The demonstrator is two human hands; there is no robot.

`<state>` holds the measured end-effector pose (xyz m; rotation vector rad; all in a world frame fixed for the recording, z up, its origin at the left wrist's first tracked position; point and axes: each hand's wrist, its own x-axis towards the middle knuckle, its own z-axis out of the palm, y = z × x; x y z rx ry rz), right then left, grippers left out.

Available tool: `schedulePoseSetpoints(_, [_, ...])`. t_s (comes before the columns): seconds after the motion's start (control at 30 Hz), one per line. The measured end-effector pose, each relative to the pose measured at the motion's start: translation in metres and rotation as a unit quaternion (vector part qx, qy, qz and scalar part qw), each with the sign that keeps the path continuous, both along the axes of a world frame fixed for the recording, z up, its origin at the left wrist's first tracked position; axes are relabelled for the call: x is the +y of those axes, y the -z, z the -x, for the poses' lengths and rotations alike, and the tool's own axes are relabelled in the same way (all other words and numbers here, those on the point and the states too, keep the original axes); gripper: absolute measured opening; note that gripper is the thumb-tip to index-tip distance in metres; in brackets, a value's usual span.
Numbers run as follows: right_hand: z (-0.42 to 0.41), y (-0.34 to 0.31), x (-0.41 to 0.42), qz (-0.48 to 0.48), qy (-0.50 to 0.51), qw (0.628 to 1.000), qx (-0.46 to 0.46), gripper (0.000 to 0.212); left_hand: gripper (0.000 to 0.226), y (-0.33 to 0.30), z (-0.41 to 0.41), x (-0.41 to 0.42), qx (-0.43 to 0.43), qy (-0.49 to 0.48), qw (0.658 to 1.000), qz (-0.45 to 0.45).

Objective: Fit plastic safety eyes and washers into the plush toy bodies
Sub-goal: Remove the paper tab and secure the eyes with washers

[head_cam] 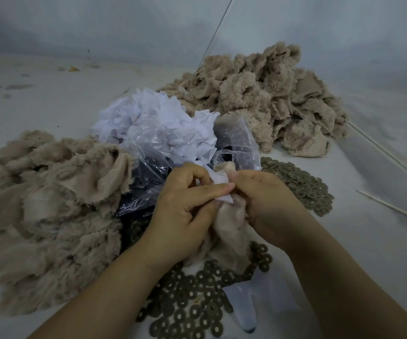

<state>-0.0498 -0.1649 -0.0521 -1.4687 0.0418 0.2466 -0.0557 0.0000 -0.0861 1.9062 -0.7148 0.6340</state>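
Note:
A beige plush toy body [229,226], turned inside out, hangs between both hands at the centre. My left hand [185,209] grips it from the left, its thumb pressing a small white fabric piece [218,182] against the plush. My right hand [268,201] curls round the plush from the right, fingertips meeting the left thumb. Grey-brown ring washers [197,297] lie scattered on the table below the hands, and another heap of washers [300,184] lies to the right. No safety eye can be made out; the fingers hide the spot they pinch.
A pile of beige plush bodies [46,211] lies at the left and a larger pile [271,99] at the back right. A clear plastic bag [153,143] with white fabric cuttings sits behind the hands. A thin white stick [393,209] lies at the right. A white scrap [246,307] lies near the front.

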Motion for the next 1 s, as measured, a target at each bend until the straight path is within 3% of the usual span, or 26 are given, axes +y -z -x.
schedulePoseSetpoints(0.17, [-0.002, 0.002, 0.001, -0.079, -0.042, 0.994, 0.063, 0.051, 0.032, -0.001, -0.001, 0.002, -0.022, -0.015, 0.999, -0.042])
schedulePoseSetpoints(0.37, [-0.004, 0.007, -0.002, -0.076, -0.022, 0.996, 0.044, 0.044, 0.026, -0.005, 0.004, 0.000, 0.010, 0.002, 1.000, -0.014])
schedulePoseSetpoints(0.53, [-0.008, 0.008, -0.004, -0.126, 0.006, 0.992, 0.030, 0.032, 0.017, -0.004, 0.003, 0.000, 0.196, -0.058, 0.969, 0.140])
schedulePoseSetpoints(0.6, [-0.008, 0.010, -0.002, -0.114, 0.019, 0.993, 0.018, 0.027, 0.012, -0.003, 0.001, 0.000, 0.229, -0.054, 0.961, 0.146])
schedulePoseSetpoints(0.8, [-0.007, 0.013, 0.007, 0.061, 0.107, 0.989, -0.079, 0.020, 0.030, -0.005, 0.001, 0.001, 0.278, -0.029, 0.942, 0.187])
schedulePoseSetpoints(1.0, [-0.007, 0.010, 0.002, -0.030, 0.070, 0.997, -0.006, 0.029, 0.024, -0.005, 0.001, -0.001, 0.249, -0.053, 0.953, 0.165])
